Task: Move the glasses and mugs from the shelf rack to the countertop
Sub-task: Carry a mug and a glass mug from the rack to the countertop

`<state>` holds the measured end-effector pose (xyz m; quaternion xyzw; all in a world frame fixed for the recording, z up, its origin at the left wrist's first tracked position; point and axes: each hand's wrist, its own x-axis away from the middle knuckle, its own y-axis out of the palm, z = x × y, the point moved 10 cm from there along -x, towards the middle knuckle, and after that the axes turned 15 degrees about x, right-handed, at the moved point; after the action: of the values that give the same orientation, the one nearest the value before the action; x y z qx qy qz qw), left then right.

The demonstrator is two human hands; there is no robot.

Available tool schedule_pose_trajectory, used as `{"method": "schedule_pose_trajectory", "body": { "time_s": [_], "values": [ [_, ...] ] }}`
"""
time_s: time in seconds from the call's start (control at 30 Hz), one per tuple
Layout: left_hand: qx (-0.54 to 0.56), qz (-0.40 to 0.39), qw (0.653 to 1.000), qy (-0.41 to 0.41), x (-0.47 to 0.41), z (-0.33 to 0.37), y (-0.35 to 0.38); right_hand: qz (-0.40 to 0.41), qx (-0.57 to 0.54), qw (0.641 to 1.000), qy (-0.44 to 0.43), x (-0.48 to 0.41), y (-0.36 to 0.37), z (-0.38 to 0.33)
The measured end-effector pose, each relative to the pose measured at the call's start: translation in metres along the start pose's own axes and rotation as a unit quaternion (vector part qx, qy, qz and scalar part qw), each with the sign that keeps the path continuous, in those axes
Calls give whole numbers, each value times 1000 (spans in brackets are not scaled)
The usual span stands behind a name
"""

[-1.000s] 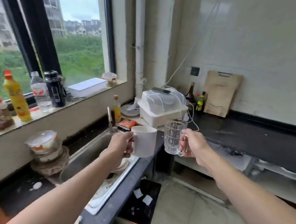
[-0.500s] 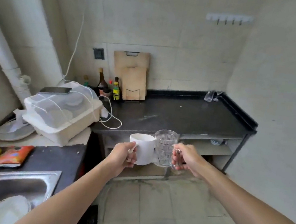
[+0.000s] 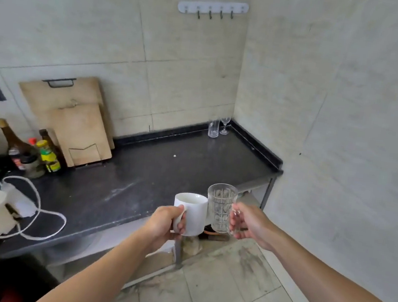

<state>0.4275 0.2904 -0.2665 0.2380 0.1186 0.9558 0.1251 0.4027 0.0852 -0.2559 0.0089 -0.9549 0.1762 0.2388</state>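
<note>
My left hand [image 3: 163,224] grips a white mug [image 3: 192,213] by its handle, fingers curled tight; my right hand [image 3: 250,224] clamps a clear glass mug's [image 3: 219,209] handle. Both are upright, nothing visible inside, and touch just over the black countertop's [image 3: 139,176] front edge. Two glasses [image 3: 217,128] stand in its far corner; its middle lies bare. Half a second ago the countertop looked farther away.

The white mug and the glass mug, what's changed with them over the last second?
Both were carried away from the window and sink side to the front edge of the black countertop; neither is set down yet. The grips stayed the same: the left hand holds the white mug by its handle, the right hand holds the glass mug, side by side and upright.
</note>
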Motion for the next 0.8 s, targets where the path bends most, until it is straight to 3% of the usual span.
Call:
{"method": "schedule_pose_trajectory", "body": {
  "time_s": [0.3, 0.8],
  "values": [
    [-13, -13, 999, -29, -150, 49, 44, 21, 3, 999, 26, -147, -88, -34],
    [-55, -23, 994, -94, -416, 122, 34, 67, -9, 993, 98, -397, -151, -76]
  ]
}}
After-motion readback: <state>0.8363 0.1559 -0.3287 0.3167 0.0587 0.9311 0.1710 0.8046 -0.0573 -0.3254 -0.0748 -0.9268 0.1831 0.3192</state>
